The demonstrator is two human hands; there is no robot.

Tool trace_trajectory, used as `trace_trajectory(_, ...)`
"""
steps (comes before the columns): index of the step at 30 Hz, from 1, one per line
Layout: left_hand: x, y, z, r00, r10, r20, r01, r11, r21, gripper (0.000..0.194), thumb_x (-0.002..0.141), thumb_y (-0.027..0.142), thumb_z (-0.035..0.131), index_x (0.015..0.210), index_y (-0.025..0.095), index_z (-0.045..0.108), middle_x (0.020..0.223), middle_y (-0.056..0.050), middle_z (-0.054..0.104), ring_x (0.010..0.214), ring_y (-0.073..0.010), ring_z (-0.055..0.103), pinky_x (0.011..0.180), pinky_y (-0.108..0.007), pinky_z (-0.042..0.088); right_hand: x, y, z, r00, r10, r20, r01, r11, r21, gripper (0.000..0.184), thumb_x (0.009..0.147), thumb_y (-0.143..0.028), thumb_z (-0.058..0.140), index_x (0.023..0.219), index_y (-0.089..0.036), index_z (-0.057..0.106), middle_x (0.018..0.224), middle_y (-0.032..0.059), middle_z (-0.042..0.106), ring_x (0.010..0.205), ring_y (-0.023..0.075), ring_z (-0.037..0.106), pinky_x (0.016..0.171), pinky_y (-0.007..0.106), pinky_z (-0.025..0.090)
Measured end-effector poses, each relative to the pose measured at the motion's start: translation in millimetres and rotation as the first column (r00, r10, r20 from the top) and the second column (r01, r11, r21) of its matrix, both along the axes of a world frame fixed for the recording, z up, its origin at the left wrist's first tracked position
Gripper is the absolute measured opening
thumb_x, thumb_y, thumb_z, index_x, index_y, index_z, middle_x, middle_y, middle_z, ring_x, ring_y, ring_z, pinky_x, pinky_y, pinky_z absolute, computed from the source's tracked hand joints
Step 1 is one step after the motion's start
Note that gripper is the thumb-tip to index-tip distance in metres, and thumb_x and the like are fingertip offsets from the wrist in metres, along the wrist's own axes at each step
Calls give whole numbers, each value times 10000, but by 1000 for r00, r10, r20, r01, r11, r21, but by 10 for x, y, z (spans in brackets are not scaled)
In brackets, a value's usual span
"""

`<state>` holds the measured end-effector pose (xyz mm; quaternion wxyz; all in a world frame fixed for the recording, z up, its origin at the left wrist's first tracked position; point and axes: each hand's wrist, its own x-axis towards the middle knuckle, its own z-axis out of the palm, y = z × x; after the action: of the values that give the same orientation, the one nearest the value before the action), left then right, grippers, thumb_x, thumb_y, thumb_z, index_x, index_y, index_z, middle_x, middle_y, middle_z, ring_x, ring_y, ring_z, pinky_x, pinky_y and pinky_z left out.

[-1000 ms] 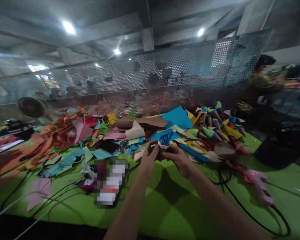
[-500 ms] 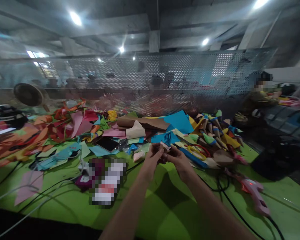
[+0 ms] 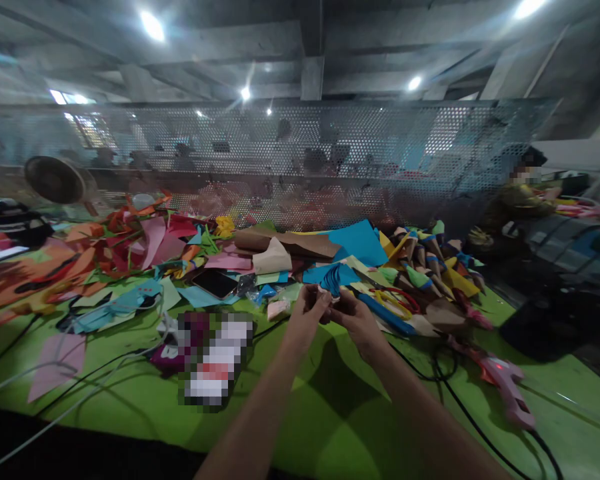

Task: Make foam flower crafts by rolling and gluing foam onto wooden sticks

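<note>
My left hand (image 3: pixel 310 305) and my right hand (image 3: pixel 351 319) meet above the middle of the green table (image 3: pixel 325 427). Between their closed fingertips is a small blue layered felt piece (image 3: pixel 332 279) with a pale part at its base. Fingers cover its lower end. A small pale pink block (image 3: pixel 279 309) lies to the left of my left hand. Right of my right hand are yellow-handled scissors (image 3: pixel 391 303) and a long blue strip (image 3: pixel 385 315). Farther right, a pink glue gun (image 3: pixel 507 387) with a lit red light rests on the table.
Colored felt scraps (image 3: pixel 153 243) heap up along the back left. Several felt cones (image 3: pixel 423 257) are piled at back right. A dark phone (image 3: pixel 215 285) and a purple object (image 3: pixel 173 357) lie left, among cables. A perforated metal screen (image 3: pixel 280 153) stands behind; a person (image 3: pixel 520 193) sits far right.
The blue felt piece has turned slightly between my fingers and shifted a little left, and its pale base shows less. Both hands stay in nearly the same place.
</note>
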<state>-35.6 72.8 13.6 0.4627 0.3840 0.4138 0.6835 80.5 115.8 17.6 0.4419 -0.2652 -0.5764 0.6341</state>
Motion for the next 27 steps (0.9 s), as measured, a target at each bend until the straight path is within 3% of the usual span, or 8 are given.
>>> trace_trajectory(5,15,-13,21,998,-52,19,51,998,44,447,738,567,758,923,213,557,720,49,542,579,-84,475,544,-220,383,1,-11,14,1000,-7,-3,7,1000,2,457,571,-491,896,824,-220,627,659,-27,605,613,157,564,649,312,488)
trace_trajectory(12,17,30,-24,999,32,-32,-31,998,47,410,740,504,779,928,215,557,701,65,491,579,-82,451,520,-215,367,-21,-14,20,1000,11,1,-11,1000,1,454,545,-468,916,818,-227,645,690,-15,640,641,176,593,675,327,502)
trace_trajectory(19,21,24,10,999,-16,37,14,998,59,514,666,539,831,945,197,569,695,53,551,562,-79,464,515,-220,372,3,11,-21,1000,0,-16,0,1000,10,436,580,-477,896,880,-237,688,703,-9,650,650,175,584,696,336,489)
trace_trajectory(27,30,-3,51,994,-24,108,19,999,44,485,698,556,799,951,195,598,797,5,651,601,-92,523,554,-231,415,11,11,-33,1000,-13,-13,13,1000,13,395,605,-460,884,852,-218,694,685,-9,630,645,161,566,674,322,469)
